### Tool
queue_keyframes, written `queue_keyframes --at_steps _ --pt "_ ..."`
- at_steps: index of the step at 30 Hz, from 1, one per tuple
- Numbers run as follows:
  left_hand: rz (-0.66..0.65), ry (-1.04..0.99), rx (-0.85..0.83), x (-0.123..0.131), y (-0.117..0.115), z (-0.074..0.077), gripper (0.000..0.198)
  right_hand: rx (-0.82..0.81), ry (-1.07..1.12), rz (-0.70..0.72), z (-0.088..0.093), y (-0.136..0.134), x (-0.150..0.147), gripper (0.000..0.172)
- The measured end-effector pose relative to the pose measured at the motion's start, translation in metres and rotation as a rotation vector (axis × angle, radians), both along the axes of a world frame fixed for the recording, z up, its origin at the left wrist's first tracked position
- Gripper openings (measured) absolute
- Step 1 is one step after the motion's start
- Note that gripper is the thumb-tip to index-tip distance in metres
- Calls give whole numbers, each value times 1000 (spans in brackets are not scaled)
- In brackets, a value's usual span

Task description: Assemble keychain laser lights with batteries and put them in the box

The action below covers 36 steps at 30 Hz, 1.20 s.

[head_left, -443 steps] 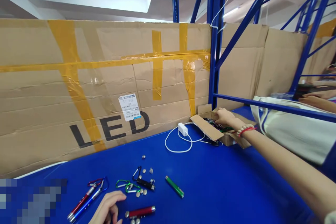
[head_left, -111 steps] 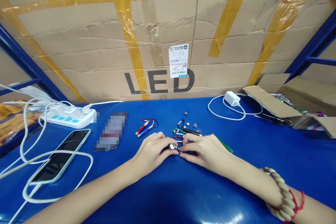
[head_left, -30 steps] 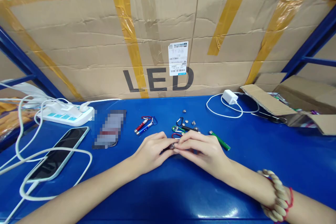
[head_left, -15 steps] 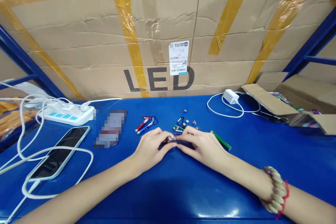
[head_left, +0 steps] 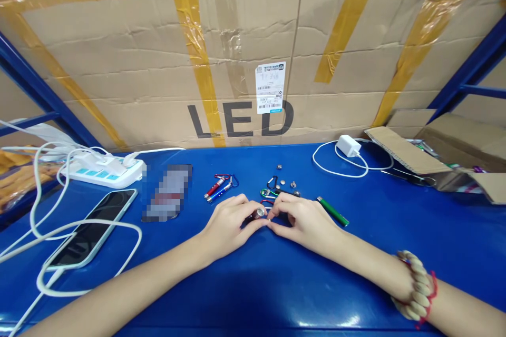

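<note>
My left hand [head_left: 229, 221] is closed around a dark red flashlight tube [head_left: 259, 213], its silvery open end pointing to the right. My right hand [head_left: 310, 218] has its thumb and forefinger pinched just beside that end, close to the left fingertips; whatever tiny piece they hold is too small to name. Behind the hands lie a dark carabiner [head_left: 272, 182], a green carabiner [head_left: 265, 194] and several small metal caps [head_left: 293, 185]. A green flashlight tube [head_left: 332, 211] rests right of my right hand. Left of these are a red flashlight [head_left: 215, 188] and a blue flashlight [head_left: 221, 191] with clips.
On the left are a phone [head_left: 93, 231] with looping white cables, a blurred-out flat device [head_left: 168, 193] and a power strip [head_left: 122, 174]. A white charger [head_left: 348, 146] and an open carton [head_left: 415, 155] stand right. A big taped cardboard box [head_left: 150, 73] backs the blue table [head_left: 253, 295].
The red tube's open end has shifted slightly right and down. My right thumb and forefinger have drawn together into a pinch beside it.
</note>
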<state>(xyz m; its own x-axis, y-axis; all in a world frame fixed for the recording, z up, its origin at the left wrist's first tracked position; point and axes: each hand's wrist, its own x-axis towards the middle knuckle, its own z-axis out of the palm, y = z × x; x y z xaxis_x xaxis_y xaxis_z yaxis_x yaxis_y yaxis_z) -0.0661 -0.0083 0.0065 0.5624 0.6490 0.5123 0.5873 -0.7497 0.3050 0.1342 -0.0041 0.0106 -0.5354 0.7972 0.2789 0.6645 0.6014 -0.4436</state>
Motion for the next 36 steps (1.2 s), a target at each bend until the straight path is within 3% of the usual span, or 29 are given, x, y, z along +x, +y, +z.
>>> queue_keyframes --at_steps 4,8,11,14,18,26,36 --pt "-6 -13 22 0 0 0 35 147 182 -41 -3 -1 1 11" --pt "-3 -28 48 -1 0 -2 38 299 331 16 -4 -3 2 16" --pt "22 -29 59 0 0 -3 37 279 267 6 -2 -4 2 16" --pt "74 -48 52 -1 0 -3 32 217 211 -91 1 -1 2 13" --pt "146 -81 30 -1 -1 -2 24 193 123 -188 2 9 7 21" --pt "194 -101 -25 1 -2 -2 19 239 -49 7 -7 27 9 29" --pt "199 -76 -35 0 -2 -3 21 284 -9 4 -7 29 11 14"
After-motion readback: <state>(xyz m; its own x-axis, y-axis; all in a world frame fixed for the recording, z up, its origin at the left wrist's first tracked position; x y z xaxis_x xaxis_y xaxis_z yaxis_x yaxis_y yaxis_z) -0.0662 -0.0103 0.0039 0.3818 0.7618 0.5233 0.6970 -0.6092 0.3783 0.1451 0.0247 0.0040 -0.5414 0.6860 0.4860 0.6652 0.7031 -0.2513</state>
